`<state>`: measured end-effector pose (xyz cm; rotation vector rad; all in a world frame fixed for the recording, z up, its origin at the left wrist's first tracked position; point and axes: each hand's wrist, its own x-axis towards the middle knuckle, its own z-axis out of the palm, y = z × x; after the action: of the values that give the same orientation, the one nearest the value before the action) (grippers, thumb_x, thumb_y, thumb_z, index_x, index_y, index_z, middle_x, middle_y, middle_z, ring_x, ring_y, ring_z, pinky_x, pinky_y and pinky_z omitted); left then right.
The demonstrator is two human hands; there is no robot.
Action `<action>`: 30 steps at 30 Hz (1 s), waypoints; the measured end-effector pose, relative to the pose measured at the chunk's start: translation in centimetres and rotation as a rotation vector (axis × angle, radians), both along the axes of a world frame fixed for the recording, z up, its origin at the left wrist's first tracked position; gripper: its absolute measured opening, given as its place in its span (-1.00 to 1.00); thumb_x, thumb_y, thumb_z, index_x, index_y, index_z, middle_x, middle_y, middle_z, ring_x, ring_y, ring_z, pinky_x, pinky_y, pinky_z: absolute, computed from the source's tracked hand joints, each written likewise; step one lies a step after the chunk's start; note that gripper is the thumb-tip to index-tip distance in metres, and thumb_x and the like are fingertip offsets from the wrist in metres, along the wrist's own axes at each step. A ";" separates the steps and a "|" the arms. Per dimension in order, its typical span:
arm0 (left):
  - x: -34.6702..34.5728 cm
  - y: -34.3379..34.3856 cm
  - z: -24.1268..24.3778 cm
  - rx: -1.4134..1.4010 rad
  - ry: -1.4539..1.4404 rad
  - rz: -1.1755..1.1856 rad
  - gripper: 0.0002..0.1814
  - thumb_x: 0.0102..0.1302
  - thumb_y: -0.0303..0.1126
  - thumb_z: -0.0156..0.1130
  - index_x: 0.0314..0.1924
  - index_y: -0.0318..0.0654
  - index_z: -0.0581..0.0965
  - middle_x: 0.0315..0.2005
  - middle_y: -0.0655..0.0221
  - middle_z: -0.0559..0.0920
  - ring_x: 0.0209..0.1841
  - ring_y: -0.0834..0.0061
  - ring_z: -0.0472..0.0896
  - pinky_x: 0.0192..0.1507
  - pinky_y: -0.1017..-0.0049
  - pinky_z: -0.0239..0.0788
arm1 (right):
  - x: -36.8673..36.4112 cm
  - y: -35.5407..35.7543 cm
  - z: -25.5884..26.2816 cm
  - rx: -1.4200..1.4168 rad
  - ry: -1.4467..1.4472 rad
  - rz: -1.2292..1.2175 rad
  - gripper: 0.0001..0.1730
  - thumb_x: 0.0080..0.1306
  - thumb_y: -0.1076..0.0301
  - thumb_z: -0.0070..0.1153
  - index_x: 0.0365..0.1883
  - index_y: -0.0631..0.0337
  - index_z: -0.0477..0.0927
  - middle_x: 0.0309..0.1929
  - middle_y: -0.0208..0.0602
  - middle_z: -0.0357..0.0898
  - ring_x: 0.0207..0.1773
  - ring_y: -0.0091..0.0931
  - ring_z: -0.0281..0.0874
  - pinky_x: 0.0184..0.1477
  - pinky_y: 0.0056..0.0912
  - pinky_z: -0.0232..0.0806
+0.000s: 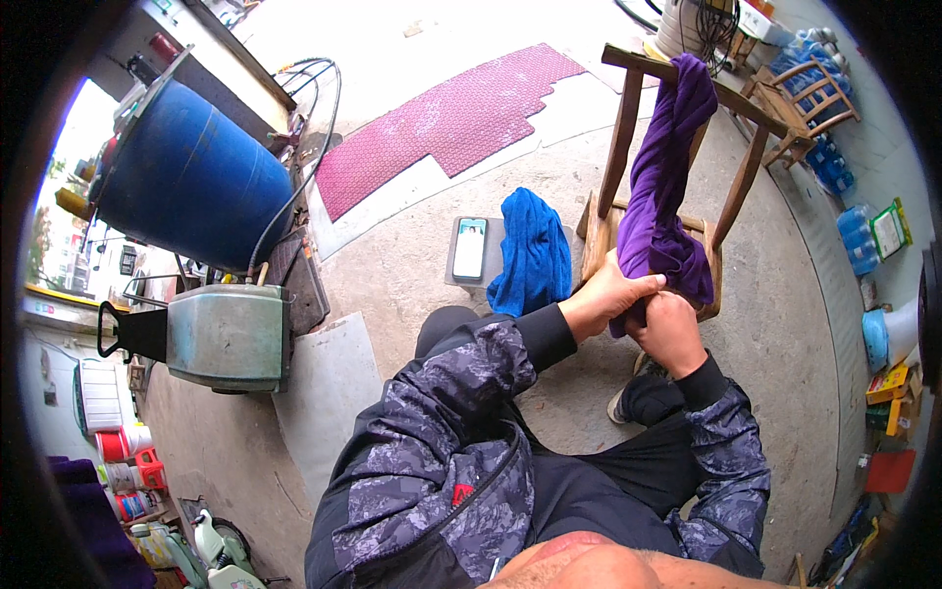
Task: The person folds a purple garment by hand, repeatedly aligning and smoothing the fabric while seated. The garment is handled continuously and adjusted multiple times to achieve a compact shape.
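A twisted purple cloth (pixel 655 177) is looped over the top rail of a wooden chair (pixel 612 143) and hangs down over its seat. Both of my hands grip the cloth's near end, close together. My left hand (pixel 614 291) is wrapped round it with the thumb on top. Just right of it, touching, my right hand (pixel 668 327) is closed on the same cloth. To the left, a blue towel (pixel 531 254) lies draped over the right part of a small grey-topped stool (pixel 458 271), beside a smartphone (pixel 469 249) with its screen lit.
A pink patterned mat (pixel 449 118) lies on the concrete floor beyond the stool. At the left stand a large blue plastic barrel (pixel 199 173) and a grey-green tank (pixel 228 339) with a hose. A second wooden chair (pixel 791 103) and water bottles (pixel 831 166) line the right side.
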<state>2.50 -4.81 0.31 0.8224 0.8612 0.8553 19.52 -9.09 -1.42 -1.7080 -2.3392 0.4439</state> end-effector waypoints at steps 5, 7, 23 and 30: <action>-0.1 0.6 -0.7 -0.109 -0.104 0.004 -0.52 0.40 -0.39 0.45 0.23 -0.34 0.51 -0.07 0.28 0.69 -0.12 0.47 0.69 0.00 0.39 0.62 | -0.1 -0.3 1.0 -0.044 0.330 0.088 -0.31 0.27 -0.16 0.52 -0.05 0.36 0.66 -0.16 0.21 0.77 -0.12 0.08 0.76 -0.05 0.03 0.55; 0.0 1.2 -1.2 -0.146 -0.148 0.011 -0.65 0.43 -0.37 0.41 0.14 -0.30 0.56 -0.15 0.35 0.68 -0.21 0.53 0.66 -0.09 0.42 0.60 | 0.4 0.2 1.5 -0.148 0.430 0.037 -0.24 0.31 -0.28 0.47 -0.06 0.37 0.64 -0.21 0.12 0.76 -0.18 -0.08 0.77 -0.07 -0.05 0.53; 0.2 2.4 -2.3 -0.235 -0.370 0.037 -0.84 0.56 -0.25 0.34 -0.03 -0.14 0.61 -0.26 0.48 0.66 -0.23 0.56 0.61 -0.03 0.45 0.51 | -0.1 -0.1 13.2 0.095 1.851 -0.112 -0.49 0.70 -0.07 0.08 0.28 0.20 0.59 0.33 -0.10 0.66 0.47 -0.39 0.54 0.44 -0.13 0.37; -0.2 2.9 -2.7 -0.258 -0.348 0.058 -0.83 0.51 -0.26 0.37 -0.06 -0.14 0.59 -0.32 0.50 0.63 -0.30 0.61 0.58 -0.17 0.47 0.52 | -1.0 -8.5 21.9 0.294 1.857 0.552 -0.37 0.50 -0.15 0.31 0.41 -0.07 0.53 0.38 -0.47 0.40 0.43 -0.35 0.26 0.40 0.10 0.18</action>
<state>2.32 -1.95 -2.44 0.4081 0.6709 0.8848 18.56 -17.57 20.49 -0.0124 -1.1352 1.0297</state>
